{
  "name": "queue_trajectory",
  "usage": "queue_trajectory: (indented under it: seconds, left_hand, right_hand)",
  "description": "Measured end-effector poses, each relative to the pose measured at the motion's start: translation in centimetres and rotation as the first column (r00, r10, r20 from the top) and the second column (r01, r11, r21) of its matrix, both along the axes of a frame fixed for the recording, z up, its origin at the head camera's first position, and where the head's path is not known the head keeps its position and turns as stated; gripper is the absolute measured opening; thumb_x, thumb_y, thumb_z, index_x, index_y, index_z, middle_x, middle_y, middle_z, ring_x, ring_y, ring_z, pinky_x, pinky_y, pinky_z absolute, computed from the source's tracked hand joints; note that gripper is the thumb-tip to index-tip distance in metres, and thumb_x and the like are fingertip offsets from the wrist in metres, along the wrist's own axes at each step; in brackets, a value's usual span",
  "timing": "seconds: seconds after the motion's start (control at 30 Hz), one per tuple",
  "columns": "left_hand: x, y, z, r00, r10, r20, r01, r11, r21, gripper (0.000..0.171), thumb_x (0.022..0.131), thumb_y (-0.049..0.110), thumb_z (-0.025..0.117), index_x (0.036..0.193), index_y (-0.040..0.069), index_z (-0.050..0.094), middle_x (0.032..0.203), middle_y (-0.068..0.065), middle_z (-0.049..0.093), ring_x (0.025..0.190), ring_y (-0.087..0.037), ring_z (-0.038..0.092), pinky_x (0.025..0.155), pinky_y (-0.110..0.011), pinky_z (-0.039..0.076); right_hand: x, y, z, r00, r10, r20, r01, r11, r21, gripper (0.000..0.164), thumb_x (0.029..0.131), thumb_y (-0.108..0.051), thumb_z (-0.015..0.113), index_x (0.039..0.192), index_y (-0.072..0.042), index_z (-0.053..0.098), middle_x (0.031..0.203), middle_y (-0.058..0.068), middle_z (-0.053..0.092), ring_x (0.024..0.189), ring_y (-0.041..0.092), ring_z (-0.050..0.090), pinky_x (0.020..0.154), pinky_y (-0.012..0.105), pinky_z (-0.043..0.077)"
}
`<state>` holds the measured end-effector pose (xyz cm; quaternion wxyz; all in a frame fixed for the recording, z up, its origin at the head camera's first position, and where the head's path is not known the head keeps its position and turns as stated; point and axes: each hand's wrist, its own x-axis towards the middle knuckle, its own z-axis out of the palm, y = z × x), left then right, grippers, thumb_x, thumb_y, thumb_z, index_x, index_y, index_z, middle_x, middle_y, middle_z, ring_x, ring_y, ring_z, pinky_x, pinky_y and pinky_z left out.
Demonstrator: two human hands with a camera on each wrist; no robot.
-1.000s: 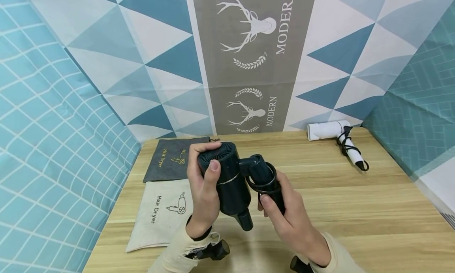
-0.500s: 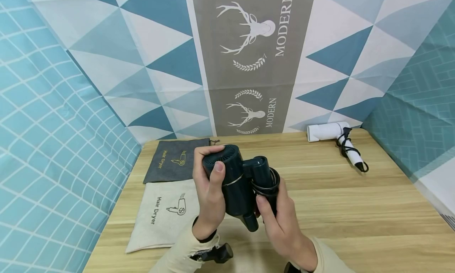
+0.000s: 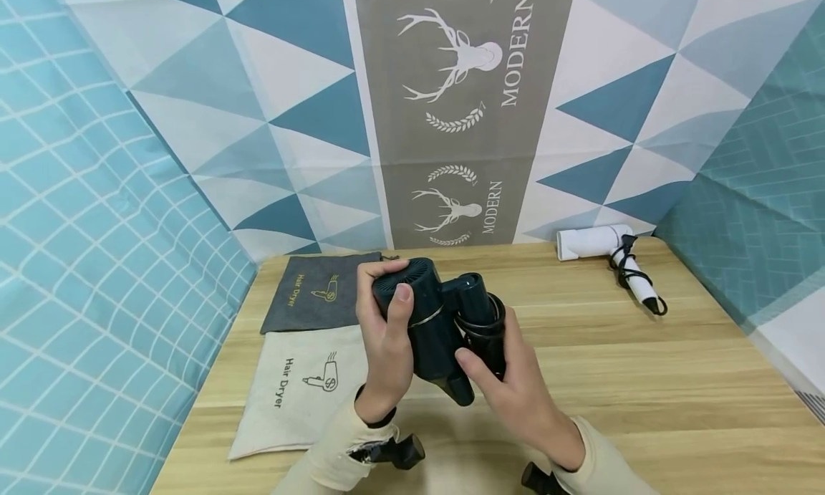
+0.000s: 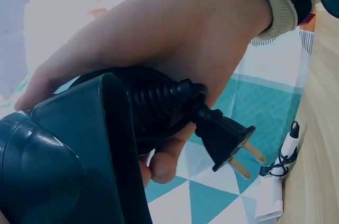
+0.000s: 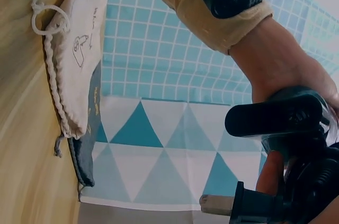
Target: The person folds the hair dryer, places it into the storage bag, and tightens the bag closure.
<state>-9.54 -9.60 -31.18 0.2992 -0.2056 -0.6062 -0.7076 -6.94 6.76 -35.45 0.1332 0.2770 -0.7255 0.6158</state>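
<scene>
As hands (image 3: pixel 389 348) (image 3: pixel 525 398) grip it, the dark hairdryer (image 3: pixel 433 341) lies between them

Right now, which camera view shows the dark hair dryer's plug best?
The left wrist view: the plug stands clear, both prongs distinct. The right wrist view shows it sideways near the bottom edge, prongs overlapping; in the head view I can't make it out.
</scene>
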Motion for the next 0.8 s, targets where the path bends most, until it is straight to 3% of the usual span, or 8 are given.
queue_trajectory:
  seconds: [0.13,0.27,0.5,0.67,0.8]
  left_hand:
    - [-0.2,-0.1,-0.1,1.0,-0.001,-0.028,0.001,1.0,0.014,0.043,0.102,0.035,0.051,0.122,-0.003,0.048,0.102,-0.014,0.053,0.081,-0.026,0.055,0.07,-0.031,0.05]
    - [-0.5,-0.6,-0.1,0.999,0.014,-0.035,-0.013,1.0,0.023,0.043,0.101,0.034,0.051,0.122,-0.004,0.048,0.106,-0.013,0.054,0.081,-0.025,0.055,0.071,-0.03,0.05]
    - [-1.1,-2.0,0.3,1.0,0.027,-0.004,-0.027,0.995,0.096,0.04,0.101,0.037,0.05,0.12,0.002,0.051,0.109,-0.016,0.054,0.085,-0.024,0.056,0.074,-0.031,0.049]
    - [-1.4,-2.7,0.5,0.999,0.006,0.045,-0.012,0.991,0.132,0.037,0.101,0.036,0.047,0.12,0.004,0.05,0.114,-0.016,0.052,0.089,-0.024,0.056,0.074,-0.032,0.05]
    - [-1.5,-2.4,0.5,0.998,-0.004,0.062,-0.002,0.994,0.11,0.04,0.102,0.039,0.048,0.12,0.004,0.05,0.105,-0.013,0.054,0.083,-0.022,0.056,0.071,-0.031,0.049]
  right_hand:
    - [-0.2,0.3,0.0,1.0,0.012,0.01,-0.012,1.0,-0.016,0.056,0.092,0.001,0.064,0.14,-0.012,0.039,0.128,0.008,0.062,0.097,0.022,0.067,0.079,0.036,0.058]
    - [-0.4,0.4,0.1,1.0,0.022,0.009,-0.022,1.0,-0.004,0.061,0.089,0.001,0.066,0.142,-0.014,0.038,0.121,0.008,0.063,0.092,0.022,0.065,0.076,0.035,0.057]
    - [-0.9,1.4,1.0,0.995,0.083,0.053,-0.09,0.984,0.153,0.075,0.089,-0.007,0.072,0.15,-0.025,0.032,0.138,0.002,0.054,0.121,0.019,0.056,0.099,0.033,0.049]
    - [-1.3,2.2,1.5,0.994,0.103,0.029,-0.107,0.965,0.238,0.069,0.092,-0.009,0.072,0.15,-0.026,0.038,0.123,-0.003,0.065,0.11,0.016,0.064,0.095,0.033,0.052]
    - [-1.5,2.9,1.6,0.991,0.131,0.01,-0.13,0.968,0.217,0.064,0.091,-0.003,0.071,0.147,-0.019,0.044,0.114,0.001,0.071,0.103,0.017,0.068,0.088,0.033,0.055]
